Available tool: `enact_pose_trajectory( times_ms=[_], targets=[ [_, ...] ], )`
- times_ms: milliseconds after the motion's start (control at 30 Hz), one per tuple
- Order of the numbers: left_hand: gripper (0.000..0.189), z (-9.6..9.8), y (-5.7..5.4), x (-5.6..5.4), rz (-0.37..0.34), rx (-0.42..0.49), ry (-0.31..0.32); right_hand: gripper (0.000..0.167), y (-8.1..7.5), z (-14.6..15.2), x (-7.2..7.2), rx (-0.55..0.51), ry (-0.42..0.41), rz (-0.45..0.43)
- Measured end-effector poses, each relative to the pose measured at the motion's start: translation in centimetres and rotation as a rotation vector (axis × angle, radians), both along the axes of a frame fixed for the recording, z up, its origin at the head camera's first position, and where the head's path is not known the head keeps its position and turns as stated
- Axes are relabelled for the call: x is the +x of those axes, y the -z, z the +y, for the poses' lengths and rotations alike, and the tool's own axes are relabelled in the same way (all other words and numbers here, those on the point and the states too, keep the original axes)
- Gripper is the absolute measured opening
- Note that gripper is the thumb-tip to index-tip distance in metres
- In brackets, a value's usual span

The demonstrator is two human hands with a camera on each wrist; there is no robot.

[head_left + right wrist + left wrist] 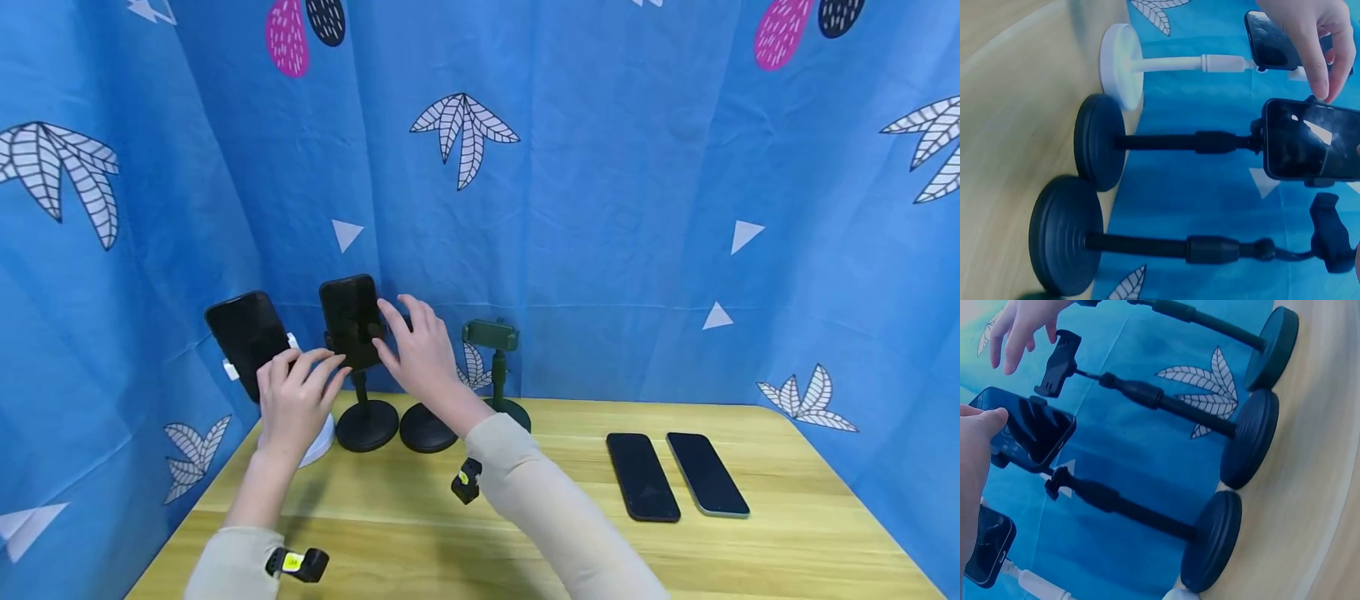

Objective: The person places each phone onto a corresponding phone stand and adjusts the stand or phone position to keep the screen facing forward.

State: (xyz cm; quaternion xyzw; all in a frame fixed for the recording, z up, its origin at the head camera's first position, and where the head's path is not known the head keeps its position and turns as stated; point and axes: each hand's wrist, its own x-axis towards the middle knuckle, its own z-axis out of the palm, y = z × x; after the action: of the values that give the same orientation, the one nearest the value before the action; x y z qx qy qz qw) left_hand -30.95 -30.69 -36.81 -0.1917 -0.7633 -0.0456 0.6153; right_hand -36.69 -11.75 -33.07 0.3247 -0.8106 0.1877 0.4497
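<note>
A dark smartphone point(351, 321) sits upright in the clamp of a black phone stand point(367, 423). My left hand point(296, 404) is at its lower left edge, with fingers and thumb relaxed; in the right wrist view the fingertips are right at the clamp. To the right of the phone is my right hand point(423, 354), its fingers spread near the phone's right edge. In the left wrist view, this right hand point(1025, 328) hangs above the bare clamp of a second black stand point(1147, 394). Another smartphone point(247, 333) leans in a white stand point(1172, 64), partly behind my left hand.
A green phone stand point(491, 335) with a bare clamp stands farther right. Two smartphones lie flat on the wooden table: a black one point(642, 477) and one with a pale edge point(707, 473). A blue patterned curtain point(622, 200) hangs behind and at the sides.
</note>
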Motion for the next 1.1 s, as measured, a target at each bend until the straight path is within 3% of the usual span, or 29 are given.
enact_pose_trajectory(
  times_ms=[200, 600, 767, 967, 1100],
  targets=[
    [0.038, 1.2, 0.2, 0.2, 0.012, 0.025, 0.01, 0.052, 0.4, 2.0, 0.2, 0.007, 0.02, 0.083],
    [0.042, 2.8, 0.3, 1.0, -0.066, 0.083, -0.016, 0.051, 0.0, 6.4, 1.2, 0.013, -0.024, 0.139],
    [0.03, 3.8, 0.1, 0.7, -0.07, 0.11, -0.024, 0.051, 0.5, 8.3, 2.1, -0.01, -0.037, 0.148],
    [0.041, 5.1, -0.2, -0.1, -0.069, 0.132, -0.038, 0.054, 1.9, 10.4, 3.0, -0.039, -0.039, 0.156],
    [0.042, 5.4, -0.5, -0.9, -0.086, 0.12, -0.082, 0.057, 2.7, 11.6, 3.5, -0.061, -0.044, 0.148]
  ],
)
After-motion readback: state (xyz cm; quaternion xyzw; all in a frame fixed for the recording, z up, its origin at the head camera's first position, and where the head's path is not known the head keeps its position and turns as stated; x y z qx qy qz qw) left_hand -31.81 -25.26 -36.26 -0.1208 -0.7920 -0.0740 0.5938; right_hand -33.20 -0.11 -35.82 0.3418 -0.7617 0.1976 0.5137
